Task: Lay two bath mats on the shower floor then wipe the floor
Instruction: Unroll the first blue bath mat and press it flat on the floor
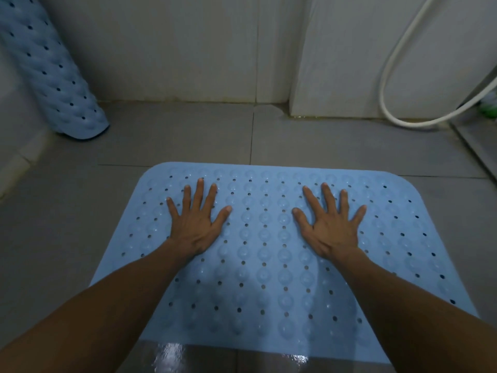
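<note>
A light blue bath mat [269, 265] with rows of holes and round bumps lies flat on the grey tiled shower floor [188, 138]. My left hand [197, 222] rests palm down on the mat's far left part, fingers spread. My right hand [329, 224] rests palm down on its far right part, fingers spread too. Neither hand holds anything. A second blue bath mat [53, 71], rolled up, leans against the wall at the back left with its lower end on the floor.
White wall panels [174, 49] close off the back. A white shower hose [390, 76] loops down at the right to just above the floor. A metal threshold [473, 146] runs along the right. The floor is wet and shiny at the mat's near edge [172, 356].
</note>
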### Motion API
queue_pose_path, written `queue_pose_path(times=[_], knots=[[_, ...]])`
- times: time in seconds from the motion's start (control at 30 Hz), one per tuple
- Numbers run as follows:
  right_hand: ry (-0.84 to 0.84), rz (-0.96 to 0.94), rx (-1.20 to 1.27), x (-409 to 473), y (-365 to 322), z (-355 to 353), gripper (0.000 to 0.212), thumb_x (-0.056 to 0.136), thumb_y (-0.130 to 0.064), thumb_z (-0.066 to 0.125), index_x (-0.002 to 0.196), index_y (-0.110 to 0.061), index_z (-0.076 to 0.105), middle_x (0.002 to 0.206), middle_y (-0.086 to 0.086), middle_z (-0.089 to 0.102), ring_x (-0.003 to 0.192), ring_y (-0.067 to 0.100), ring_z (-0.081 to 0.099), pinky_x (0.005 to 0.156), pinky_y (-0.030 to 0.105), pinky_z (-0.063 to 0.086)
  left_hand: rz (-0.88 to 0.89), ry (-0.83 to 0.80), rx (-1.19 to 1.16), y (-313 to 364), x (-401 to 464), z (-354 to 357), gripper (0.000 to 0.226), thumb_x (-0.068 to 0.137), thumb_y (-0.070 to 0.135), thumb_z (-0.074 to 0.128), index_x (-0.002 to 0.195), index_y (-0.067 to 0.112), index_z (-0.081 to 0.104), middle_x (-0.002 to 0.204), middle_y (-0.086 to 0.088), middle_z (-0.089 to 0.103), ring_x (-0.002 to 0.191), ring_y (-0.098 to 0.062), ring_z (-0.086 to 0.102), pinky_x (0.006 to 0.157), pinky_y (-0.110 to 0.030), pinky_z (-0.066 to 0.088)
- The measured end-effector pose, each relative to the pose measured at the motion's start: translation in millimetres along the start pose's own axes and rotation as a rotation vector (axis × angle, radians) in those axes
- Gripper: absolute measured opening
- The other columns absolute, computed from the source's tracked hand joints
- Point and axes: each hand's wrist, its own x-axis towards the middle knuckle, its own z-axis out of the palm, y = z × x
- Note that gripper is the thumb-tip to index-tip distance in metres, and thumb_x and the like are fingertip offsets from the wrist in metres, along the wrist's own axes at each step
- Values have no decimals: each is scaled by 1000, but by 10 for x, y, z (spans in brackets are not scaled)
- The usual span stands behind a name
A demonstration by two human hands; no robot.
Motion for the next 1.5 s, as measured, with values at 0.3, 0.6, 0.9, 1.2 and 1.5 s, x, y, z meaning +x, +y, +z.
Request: queue_pose_path(times=[0.3,0.6,0.9,1.2,1.5], knots=[[22,0,8,196,-4,-11,72,87,-81,-1,151,-52,-14,165,-8,-19,150,31,-23,112,70,-12,14,11,12,20,253,-25,76,86,74,1,150,39,-20,158,8,-29,148,-22,-23,116,-59,-15],[19,-29,2,358,18,-56,73,86,-81,-2,152,-51,-14,165,-7,-20,150,31,-23,112,70,-13,-6,28,25,52,366,-19,75,86,75,1,149,40,-20,159,8,-27,148,-21,-22,116,-59,-14],[32,-50,24,585,32,-78,74,86,-82,0,152,-51,-11,166,-6,-18,150,32,-22,112,70,-15,-20,23,18,92,519,-66,76,85,75,1,151,40,-17,160,9,-25,149,-21,-20,116,-58,-13],[29,-70,14,547,11,-79,75,87,-79,-2,154,-47,-12,166,-4,-18,151,34,-21,111,71,-14,-84,-195,64,137,516,-303,79,85,78,4,150,40,-19,158,8,-30,148,-22,-21,116,-59,-12],[-97,11,-3,650,268,-148,73,92,-74,6,156,-42,-6,167,-1,-15,152,32,-17,115,66,-14,-90,-344,51,608,614,-356,80,87,77,7,150,37,-21,156,8,-35,147,-25,-24,115,-62,-11]])
